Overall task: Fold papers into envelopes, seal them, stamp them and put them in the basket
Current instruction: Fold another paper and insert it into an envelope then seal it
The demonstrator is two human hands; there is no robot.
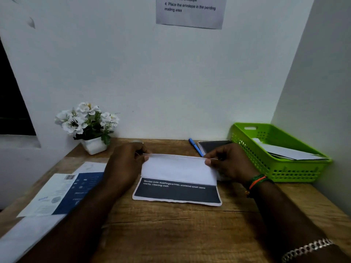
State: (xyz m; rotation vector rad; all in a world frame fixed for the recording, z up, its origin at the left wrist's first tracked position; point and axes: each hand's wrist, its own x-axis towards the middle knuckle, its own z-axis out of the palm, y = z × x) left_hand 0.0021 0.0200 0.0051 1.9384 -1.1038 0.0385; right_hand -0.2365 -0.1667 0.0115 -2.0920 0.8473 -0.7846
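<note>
Paper (178, 179) lies mid-table on the wooden table (171, 230), partly folded: its white upper portion is lifted off the surface along the far edge, while the lower portion lies flat and shows a dark printed band with small white text and a ragged white border at the near edge.

To the right, against the side wall, stands a green basket (296, 171) with white envelopes (288, 151) lying inside. Between the basket and the paper, a dark spiral notebook (213, 146) lies flat with a blue pen (195, 147) just beside it; both are partly hidden behind the right hand. At the far left corner a white pot of white flowers (88, 124) stands by the wall. On the left part of the table lie more sheets (57, 194), one with a blue panel and a barcode, partly covered by the left forearm. A printed notice (190, 11) hangs on the wall above.

The left hand (126, 164) pinches the paper's upper left corner in a narrow grip, thumb on the near face. The right hand (228, 162) pinches the upper right corner the same way, its wrist wearing orange and green threads (257, 181). Both forearms reach in from the near edge.
</note>
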